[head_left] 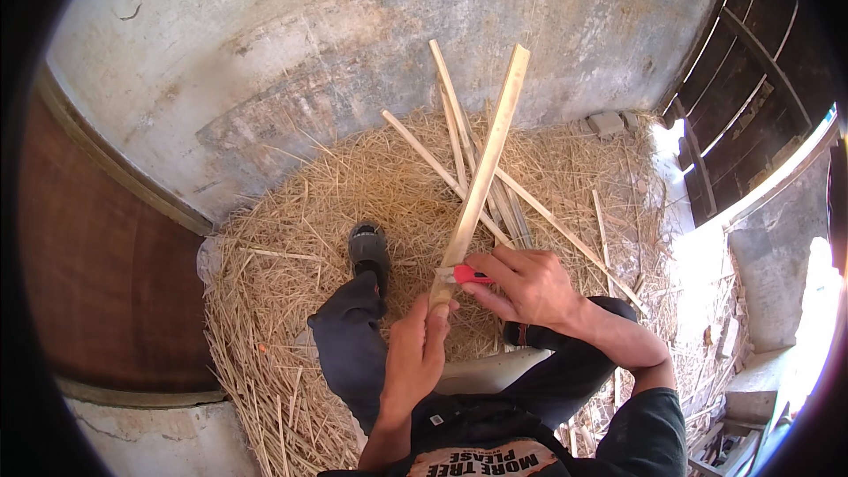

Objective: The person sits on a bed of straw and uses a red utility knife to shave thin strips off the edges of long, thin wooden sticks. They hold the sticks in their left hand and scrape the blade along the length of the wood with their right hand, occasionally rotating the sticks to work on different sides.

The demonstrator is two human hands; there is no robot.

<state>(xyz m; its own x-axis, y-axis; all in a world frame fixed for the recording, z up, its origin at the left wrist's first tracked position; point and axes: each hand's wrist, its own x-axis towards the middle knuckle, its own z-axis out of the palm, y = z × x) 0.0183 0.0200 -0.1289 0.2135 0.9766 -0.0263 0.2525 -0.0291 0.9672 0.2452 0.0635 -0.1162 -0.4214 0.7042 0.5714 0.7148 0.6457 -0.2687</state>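
Observation:
My left hand [415, 349] is closed around the near end of a long pale bamboo strip [484, 172], which slants up and away toward the wall. My right hand [527, 285] grips a red-handled utility knife [471, 274]. Its blade lies against the strip just beyond my left thumb; how deep it bites, I cannot tell. Behind the held strip, several more bamboo strips [565, 234] lie crossed on the shavings, some with their far ends close to the wall.
Straw-like shavings [291, 300] cover the floor around my legs. A worn plaster wall [353, 44] rises ahead. On the left is a brown door panel [115, 274]; dark wooden boards [751, 62] stand at the right. My shoe [368, 247] rests among the shavings.

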